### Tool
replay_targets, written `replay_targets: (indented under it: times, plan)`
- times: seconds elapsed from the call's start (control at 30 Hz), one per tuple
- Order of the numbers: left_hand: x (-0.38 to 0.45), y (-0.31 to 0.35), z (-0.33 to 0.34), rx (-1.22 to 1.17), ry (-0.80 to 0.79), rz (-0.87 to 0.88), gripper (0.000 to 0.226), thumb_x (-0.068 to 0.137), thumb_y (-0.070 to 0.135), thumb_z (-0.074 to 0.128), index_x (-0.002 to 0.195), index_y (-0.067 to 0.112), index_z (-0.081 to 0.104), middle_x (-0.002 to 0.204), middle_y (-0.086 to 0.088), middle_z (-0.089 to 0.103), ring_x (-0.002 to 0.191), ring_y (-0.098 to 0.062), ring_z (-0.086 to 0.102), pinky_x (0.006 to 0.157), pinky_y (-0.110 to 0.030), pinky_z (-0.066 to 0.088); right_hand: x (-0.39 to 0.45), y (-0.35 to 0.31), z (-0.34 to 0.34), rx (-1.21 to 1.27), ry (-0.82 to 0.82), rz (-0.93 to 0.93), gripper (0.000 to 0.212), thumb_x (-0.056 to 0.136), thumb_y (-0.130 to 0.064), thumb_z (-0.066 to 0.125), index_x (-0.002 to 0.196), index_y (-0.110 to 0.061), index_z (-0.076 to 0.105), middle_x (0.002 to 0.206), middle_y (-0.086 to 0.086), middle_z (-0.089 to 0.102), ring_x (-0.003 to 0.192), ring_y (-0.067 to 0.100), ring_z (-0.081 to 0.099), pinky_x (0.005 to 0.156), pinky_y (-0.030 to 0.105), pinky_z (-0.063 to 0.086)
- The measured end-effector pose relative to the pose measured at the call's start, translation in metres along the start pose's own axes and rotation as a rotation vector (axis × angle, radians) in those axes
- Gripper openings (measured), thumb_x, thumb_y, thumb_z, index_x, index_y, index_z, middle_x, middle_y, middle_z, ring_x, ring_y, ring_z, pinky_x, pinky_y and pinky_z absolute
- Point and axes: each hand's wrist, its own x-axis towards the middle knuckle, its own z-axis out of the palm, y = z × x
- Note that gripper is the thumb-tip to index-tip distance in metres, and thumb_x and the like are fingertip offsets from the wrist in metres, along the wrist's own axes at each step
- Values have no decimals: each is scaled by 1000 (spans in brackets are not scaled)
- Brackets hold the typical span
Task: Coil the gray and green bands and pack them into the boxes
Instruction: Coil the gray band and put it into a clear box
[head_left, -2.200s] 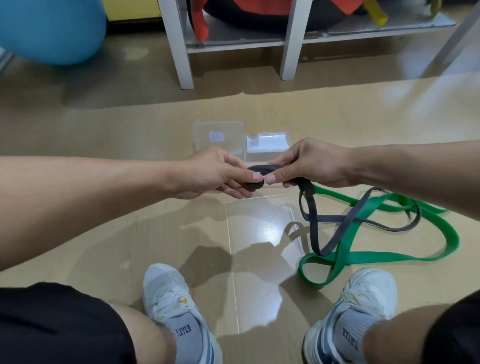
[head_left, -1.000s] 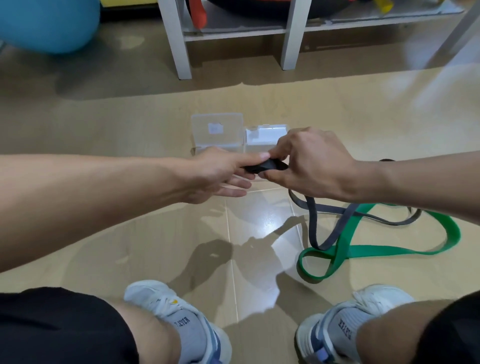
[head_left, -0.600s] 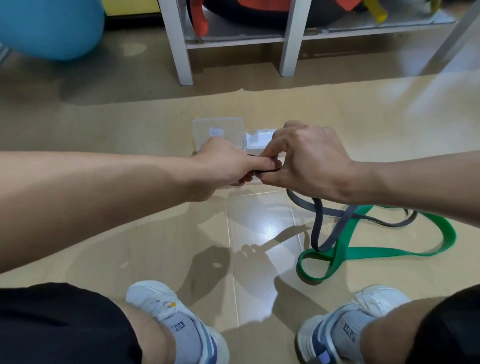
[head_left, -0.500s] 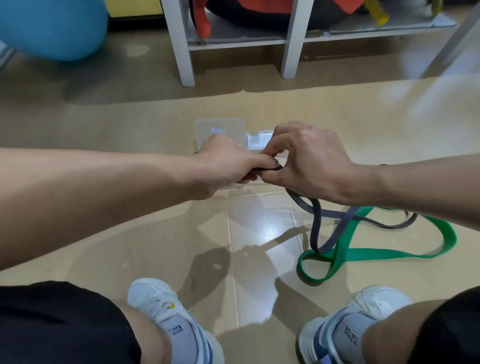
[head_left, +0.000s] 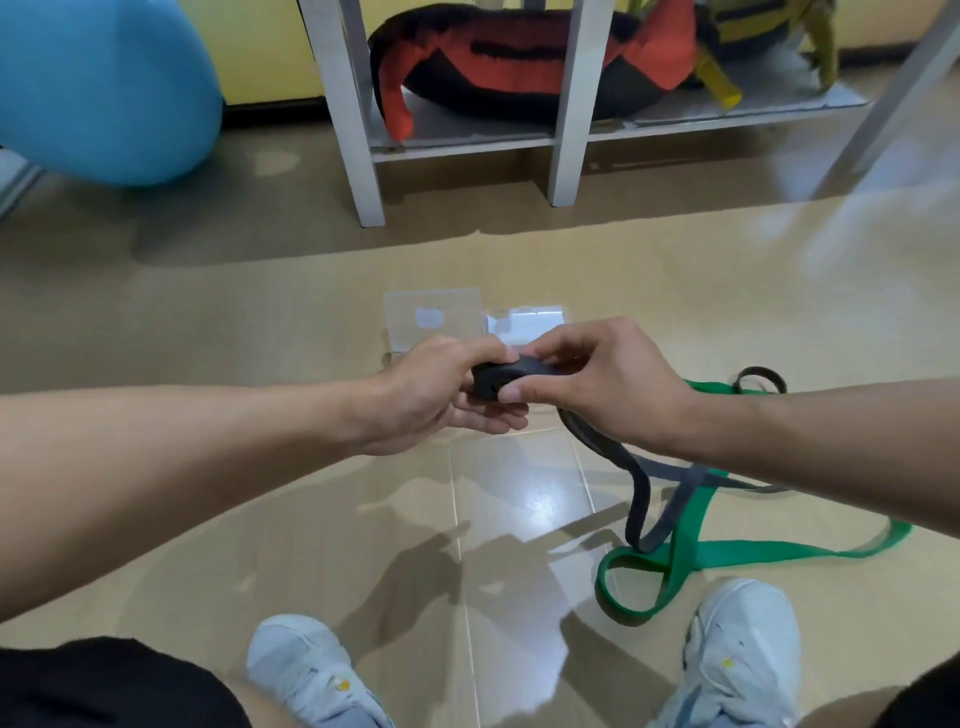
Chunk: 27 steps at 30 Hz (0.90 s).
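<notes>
Green band (head_left: 737, 553): slack on floor, right of boxes (head_left: 431, 319). Gray band (head_left: 636, 499): soft, springy, light; tail crosses green. Left hand (head_left: 441, 395) grips coil; right hand (head_left: 597, 384) pinches it. Best held across coil's flat faces.

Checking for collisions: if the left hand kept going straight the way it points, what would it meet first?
Probably the right hand: the left hand points right across the gray band coil both hold, fingers nearly touching.

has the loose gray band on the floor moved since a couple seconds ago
Yes. The gray band has been drawn in toward the hands: less of it now lies slack across the green band, which stays put.
</notes>
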Motion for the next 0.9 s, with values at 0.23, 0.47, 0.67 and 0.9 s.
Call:
replay_targets:
  times: [0.23,0.47,0.67,0.9]
  plan:
    - [11,-12,3,-77,-28,-59,36,102,21,47,124,-1,66,92,-23,75,84,-33,76,78,-34,61,5,10,-1,53,-43,99,34,62,-33,95,82,-17,74,74,2,73,65,9,62,68,30,51]
    - [15,-12,7,6,-6,-106,29,102,30,52,109,15,75,92,-10,78,91,-29,75,89,-39,60,13,14,2,-57,-11,37,27,66,-27,93,73,-19,68,67,0,70,61,22,62,60,35,51]
    - [16,-15,6,204,87,-150,47,75,43,87,104,9,73,93,-4,78,86,-17,75,87,-34,62,8,13,4,-269,-18,-1,26,67,-23,87,67,-19,61,63,1,68,51,10,51,52,33,49]
    - [17,-13,7,84,147,-42,22,85,24,78,95,5,80,81,-9,77,80,-20,76,84,-31,62,4,12,6,-291,68,-129,18,73,-32,88,83,-29,74,82,-12,69,82,4,63,76,22,51]
